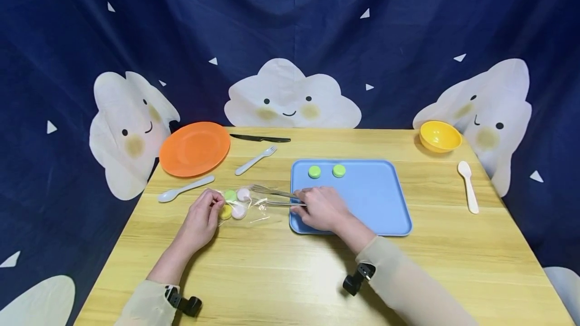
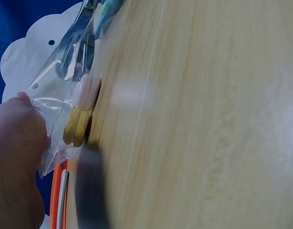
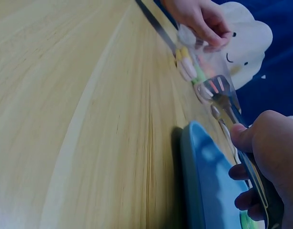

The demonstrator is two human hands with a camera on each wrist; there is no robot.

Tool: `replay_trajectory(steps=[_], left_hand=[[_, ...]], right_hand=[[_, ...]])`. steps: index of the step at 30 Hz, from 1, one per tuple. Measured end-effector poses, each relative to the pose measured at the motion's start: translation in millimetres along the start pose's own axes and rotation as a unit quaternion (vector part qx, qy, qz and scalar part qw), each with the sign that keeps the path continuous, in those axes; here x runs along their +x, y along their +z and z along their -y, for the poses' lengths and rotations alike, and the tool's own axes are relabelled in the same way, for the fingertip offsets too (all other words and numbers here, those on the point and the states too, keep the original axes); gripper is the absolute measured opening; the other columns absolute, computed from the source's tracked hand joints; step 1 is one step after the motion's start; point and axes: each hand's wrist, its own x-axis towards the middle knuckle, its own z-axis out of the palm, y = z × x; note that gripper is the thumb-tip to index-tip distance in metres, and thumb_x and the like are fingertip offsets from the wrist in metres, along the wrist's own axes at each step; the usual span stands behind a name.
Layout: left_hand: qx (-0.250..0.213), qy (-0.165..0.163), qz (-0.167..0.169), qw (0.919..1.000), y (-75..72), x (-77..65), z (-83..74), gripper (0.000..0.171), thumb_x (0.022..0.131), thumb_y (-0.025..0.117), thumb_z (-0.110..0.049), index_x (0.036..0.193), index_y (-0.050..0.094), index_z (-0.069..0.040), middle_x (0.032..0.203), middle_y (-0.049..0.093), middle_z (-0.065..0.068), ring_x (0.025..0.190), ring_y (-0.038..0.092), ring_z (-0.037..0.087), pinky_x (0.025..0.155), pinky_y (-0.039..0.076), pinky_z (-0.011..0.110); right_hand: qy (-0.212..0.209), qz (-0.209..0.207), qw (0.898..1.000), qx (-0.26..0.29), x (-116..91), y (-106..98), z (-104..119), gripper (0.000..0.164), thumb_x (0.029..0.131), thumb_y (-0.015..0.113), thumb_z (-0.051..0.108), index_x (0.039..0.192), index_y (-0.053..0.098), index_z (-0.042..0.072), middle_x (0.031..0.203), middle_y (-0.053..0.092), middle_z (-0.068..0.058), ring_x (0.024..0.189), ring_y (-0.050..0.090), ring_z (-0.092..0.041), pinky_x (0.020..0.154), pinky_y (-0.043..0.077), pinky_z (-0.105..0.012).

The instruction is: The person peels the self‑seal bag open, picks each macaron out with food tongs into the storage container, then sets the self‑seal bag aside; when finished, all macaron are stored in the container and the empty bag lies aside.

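Note:
My left hand (image 1: 201,218) pinches the end of a clear plastic bag (image 1: 261,211) that lies on the table. Several macarons sit inside it: a green one (image 1: 230,195), a yellow one (image 2: 75,128) and pale pink ones (image 1: 238,211). In my right hand (image 1: 322,209), over the tray's left edge, I grip metal tongs (image 3: 227,110). Their slotted ends reach into the bag's mouth, apart, close to the macarons; whether they touch any I cannot tell. Two green macarons (image 1: 339,170) lie near the far edge of the blue tray (image 1: 376,205).
An orange plate (image 1: 195,149), a black knife (image 1: 260,138), a white fork (image 1: 256,160) and a white spoon (image 1: 186,189) lie at the left and back. A yellow bowl (image 1: 440,137) and another white spoon (image 1: 468,186) are on the right.

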Motion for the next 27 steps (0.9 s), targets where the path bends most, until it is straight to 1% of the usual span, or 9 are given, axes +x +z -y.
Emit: replay_trajectory(steps=[5,8,10,12,15,17,20,22,27], left_hand=[[-0.002,0.016,-0.004,0.9999,3.0,1.5,1.8,0.017,0.098,0.067,0.011,0.101,0.059,-0.004,0.099,0.061,0.005,0.086,0.058,0.017,0.075,0.048,0.028],[-0.007,0.025,-0.009,0.9996,4.2,2.1,2.5,0.016,0.098,0.066,0.011,0.101,0.059,-0.003,0.099,0.062,0.006,0.088,0.06,0.019,0.078,0.048,0.029],[-0.012,0.025,-0.009,0.9996,4.8,2.2,2.9,0.009,0.102,0.063,0.005,0.102,0.059,-0.002,0.101,0.063,0.007,0.091,0.062,0.02,0.08,0.049,0.029],[-0.016,0.026,-0.01,0.9995,5.5,2.3,3.3,0.004,0.106,0.06,-0.003,0.103,0.059,-0.002,0.102,0.064,0.007,0.093,0.063,0.022,0.083,0.049,0.029],[-0.02,0.028,-0.008,0.9994,6.5,1.9,4.5,0.014,0.11,0.055,-0.014,0.104,0.06,-0.002,0.103,0.064,0.007,0.096,0.064,0.022,0.085,0.05,0.029],[-0.018,0.03,-0.009,0.9994,7.3,1.6,5.6,0.015,0.11,0.056,-0.015,0.104,0.061,-0.003,0.103,0.064,0.006,0.095,0.064,0.022,0.084,0.05,0.029],[-0.011,0.025,-0.013,0.9995,8.2,0.8,6.4,0.01,0.108,0.058,-0.011,0.103,0.061,-0.002,0.103,0.065,0.006,0.095,0.065,0.022,0.084,0.05,0.027],[-0.004,0.018,-0.016,0.9997,8.5,0.2,6.2,0.007,0.107,0.06,-0.008,0.103,0.061,-0.002,0.104,0.065,0.006,0.094,0.065,0.022,0.083,0.049,0.025],[0.004,-0.006,-0.022,0.9997,7.7,-0.6,4.3,0.004,0.107,0.061,-0.004,0.104,0.062,-0.002,0.105,0.066,0.008,0.092,0.064,0.021,0.08,0.048,0.023]], right_hand=[[0.003,0.002,1.0,-0.005,7.8,2.9,7.4,0.037,0.103,0.066,0.048,0.113,0.075,0.013,0.097,0.074,0.0,0.072,0.068,-0.023,0.057,0.053,-0.041],[0.004,0.001,1.0,-0.005,12.0,4.9,11.6,0.035,0.103,0.067,0.048,0.107,0.074,0.013,0.091,0.072,0.001,0.07,0.067,-0.023,0.056,0.053,-0.041],[0.007,0.0,1.0,-0.007,14.5,6.3,14.1,0.035,0.102,0.067,0.049,0.106,0.073,0.014,0.089,0.072,0.001,0.07,0.067,-0.022,0.057,0.052,-0.041],[0.011,0.004,1.0,-0.012,16.6,7.0,16.7,0.034,0.102,0.067,0.05,0.099,0.071,0.016,0.083,0.069,0.003,0.067,0.064,-0.021,0.056,0.051,-0.04],[0.019,0.008,1.0,-0.018,18.6,7.3,19.7,0.032,0.102,0.067,0.05,0.09,0.067,0.02,0.078,0.066,0.005,0.062,0.059,-0.018,0.053,0.049,-0.038],[0.022,0.01,0.999,-0.021,19.2,6.8,21.0,0.032,0.102,0.067,0.049,0.085,0.063,0.021,0.075,0.063,0.006,0.059,0.055,-0.016,0.052,0.047,-0.038],[0.018,0.008,1.0,-0.018,18.4,5.7,20.6,0.03,0.102,0.068,0.047,0.088,0.065,0.02,0.077,0.064,0.006,0.058,0.054,-0.016,0.051,0.047,-0.037],[0.011,0.008,1.0,-0.016,16.7,4.4,18.5,0.029,0.103,0.067,0.046,0.095,0.07,0.018,0.081,0.068,0.005,0.061,0.058,-0.017,0.053,0.05,-0.037],[-0.001,0.007,1.0,0.004,9.8,-2.6,8.8,0.035,0.105,0.066,0.044,0.119,0.076,0.014,0.102,0.077,0.0,0.079,0.071,-0.022,0.064,0.058,-0.041]])
